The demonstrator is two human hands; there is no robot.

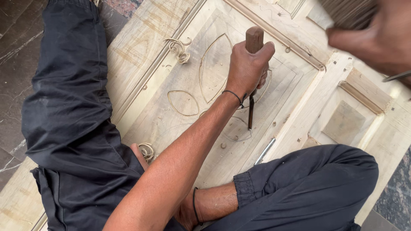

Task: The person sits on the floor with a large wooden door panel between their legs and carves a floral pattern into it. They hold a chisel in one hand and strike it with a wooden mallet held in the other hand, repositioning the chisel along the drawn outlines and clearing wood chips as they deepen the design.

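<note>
1. Head view: the left hand (247,64) is wrapped tight round a chisel (252,77), fist closed on its dark wooden handle, the handle's top poking out above the knuckles.
2. The chisel stands nearly upright in the picture, long axis running top to bottom, its dark blade pointing down out of the fist, with the tip on the carved wooden door panel (171,107) just below the hand.
3. The right hand (376,38) is up at the top right, well apart from the left and blurred. It is closed round a wooden mallet (349,13), though the grip itself is too smeared to read finely.
4. Just left of the left hand, leaf-shaped grooves are cut into the panel; a smaller leaf outline sits lower left of it.
5. Curled wood shavings (180,47) lie further left of the hand, more near the person's knee.
6. Below the blade tip, a thin metal rod (265,150) lies on the panel, beside the dark trouser leg (308,184).
7. The left forearm crosses the panel diagonally, hiding part of the carving.
</note>
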